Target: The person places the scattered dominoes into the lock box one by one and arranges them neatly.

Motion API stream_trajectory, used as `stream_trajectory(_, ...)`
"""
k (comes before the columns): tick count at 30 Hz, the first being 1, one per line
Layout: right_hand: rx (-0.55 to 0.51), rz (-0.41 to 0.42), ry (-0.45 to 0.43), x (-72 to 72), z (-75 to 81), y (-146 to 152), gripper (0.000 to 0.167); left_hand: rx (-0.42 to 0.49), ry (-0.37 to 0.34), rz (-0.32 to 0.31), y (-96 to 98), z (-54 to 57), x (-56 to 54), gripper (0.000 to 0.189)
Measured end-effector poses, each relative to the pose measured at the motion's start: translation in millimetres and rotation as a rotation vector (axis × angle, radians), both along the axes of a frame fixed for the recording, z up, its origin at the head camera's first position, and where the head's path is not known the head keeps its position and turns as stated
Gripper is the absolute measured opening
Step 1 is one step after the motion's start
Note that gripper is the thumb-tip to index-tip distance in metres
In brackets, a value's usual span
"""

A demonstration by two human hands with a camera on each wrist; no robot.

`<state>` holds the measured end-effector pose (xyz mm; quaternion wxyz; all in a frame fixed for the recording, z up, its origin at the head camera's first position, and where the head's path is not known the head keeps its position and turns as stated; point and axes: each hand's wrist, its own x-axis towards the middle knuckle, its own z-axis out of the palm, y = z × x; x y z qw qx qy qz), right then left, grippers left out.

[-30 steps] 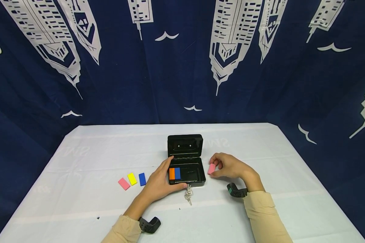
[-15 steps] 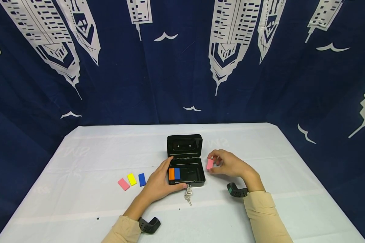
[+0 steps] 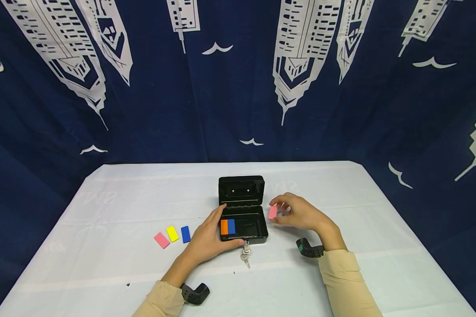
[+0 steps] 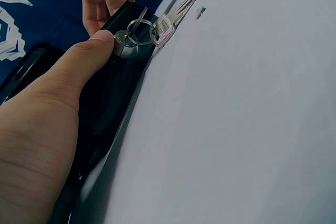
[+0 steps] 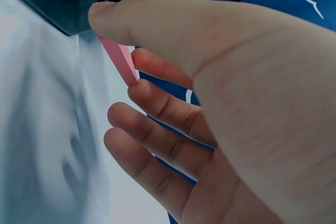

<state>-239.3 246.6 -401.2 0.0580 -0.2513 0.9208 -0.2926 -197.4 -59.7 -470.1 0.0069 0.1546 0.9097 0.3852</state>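
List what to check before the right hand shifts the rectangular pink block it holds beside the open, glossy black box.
1. Grip: ok. The right hand pinches the rectangular pink block between thumb and fingers.
2. Lid: ok. The glossy black box has its black lid raised.
3. Steadying: ok. The left hand rests against the box, thumb at the front.
4. Space: ok. The rectangular orange block and rectangular blue block sit at the left inside; bare floor shows beside them.
5. Pink block above the box: not ok. It is outside, to the right.
6. Grip firmness: cannot tell.
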Motion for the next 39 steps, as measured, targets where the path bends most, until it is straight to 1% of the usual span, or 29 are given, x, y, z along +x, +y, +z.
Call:
stream_trajectory(9, -0.047, 0.009, 0.013, 1.9, 2.2, -2.9, 0.043, 0.002, -0.001, -0.002, 0.2, 0.4, 0.1, 0.123)
stream_trajectory(17, -0.032, -0.009, 0.005, 5.0, 5.7, -7.7, 0.044, 0.003, -0.001, 0.001, 0.3, -0.1, 0.1, 0.123)
stream_trajectory(21, -0.028, -0.004, 0.005, 6.0, 7.9, -10.8, 0.044, 0.004, -0.002, 0.002, 0.0, -0.4, 0.0, 0.123)
stream_trajectory(27, -0.029, -0.003, 0.010, 5.3, 6.3, -13.9, 0.045, 0.001, -0.006, 0.003, 0.0, -0.8, 0.0, 0.122)
stream_trajectory(33, -0.033, 0.009, 0.042, 5.2, 5.8, -18.7, 0.044, 0.002, -0.005, 0.000, 0.2, -0.8, -0.4, 0.122)
stream_trajectory(39, -0.043, 0.015, 0.048, 6.0, 5.1, -24.0, 0.043, -0.004, -0.003, 0.002, -0.2, -1.0, -0.6, 0.122)
